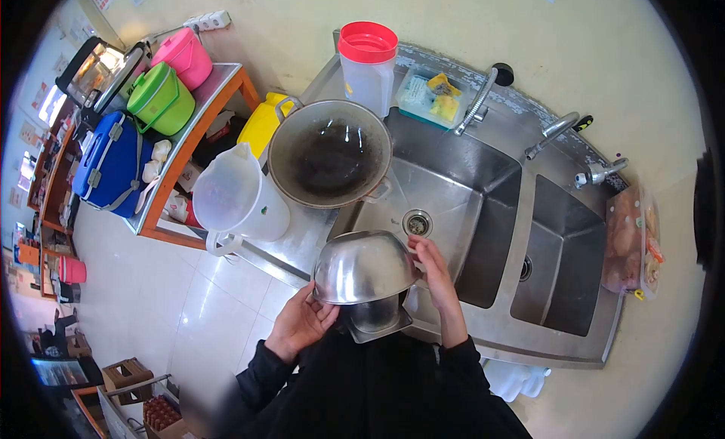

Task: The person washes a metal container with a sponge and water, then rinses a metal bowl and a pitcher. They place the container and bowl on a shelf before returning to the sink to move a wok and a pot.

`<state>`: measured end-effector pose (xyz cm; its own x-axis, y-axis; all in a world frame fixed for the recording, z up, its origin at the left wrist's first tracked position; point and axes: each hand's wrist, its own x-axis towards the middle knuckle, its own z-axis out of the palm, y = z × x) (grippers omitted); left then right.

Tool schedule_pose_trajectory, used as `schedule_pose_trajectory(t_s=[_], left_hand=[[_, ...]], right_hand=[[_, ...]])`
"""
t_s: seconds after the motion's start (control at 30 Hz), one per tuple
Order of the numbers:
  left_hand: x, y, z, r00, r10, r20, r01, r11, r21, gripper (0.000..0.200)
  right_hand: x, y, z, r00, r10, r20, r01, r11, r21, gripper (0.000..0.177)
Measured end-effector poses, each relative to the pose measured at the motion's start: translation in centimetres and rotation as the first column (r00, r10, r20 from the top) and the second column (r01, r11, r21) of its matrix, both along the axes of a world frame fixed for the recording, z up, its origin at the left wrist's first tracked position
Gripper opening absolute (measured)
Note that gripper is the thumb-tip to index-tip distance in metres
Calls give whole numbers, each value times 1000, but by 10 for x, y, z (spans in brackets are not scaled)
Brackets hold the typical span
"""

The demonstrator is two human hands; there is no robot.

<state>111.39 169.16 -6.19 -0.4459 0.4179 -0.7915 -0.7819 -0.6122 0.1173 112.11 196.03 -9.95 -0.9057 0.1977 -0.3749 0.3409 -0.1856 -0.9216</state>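
A shiny metal bowl is tilted bottom-up in front of my body, at the near edge of the sink. My left hand grips its rim at the lower left, with the thumb on the outside. On the opposite side my right hand holds the bowl's edge, fingers bent against it. Just below the bowl, partly hidden by it, shows a metal container with a squared rim. Past the bowl, a big two-handled pot rests on the counter, beside a translucent plastic pitcher.
A double sink with taps lies to the right. Along the back stand a red-topped plastic container and a sponge tub. At left, a shelf carries green and pink buckets and a blue cooler.
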Motion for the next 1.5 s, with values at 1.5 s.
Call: schedule_pose_trajectory(t_s=[1.5], left_hand=[[196, -318, 31, 541, 93, -836, -805, 345, -482, 91]], right_hand=[[-2, -409, 28, 454, 853, -258, -887, 404, -225, 70]])
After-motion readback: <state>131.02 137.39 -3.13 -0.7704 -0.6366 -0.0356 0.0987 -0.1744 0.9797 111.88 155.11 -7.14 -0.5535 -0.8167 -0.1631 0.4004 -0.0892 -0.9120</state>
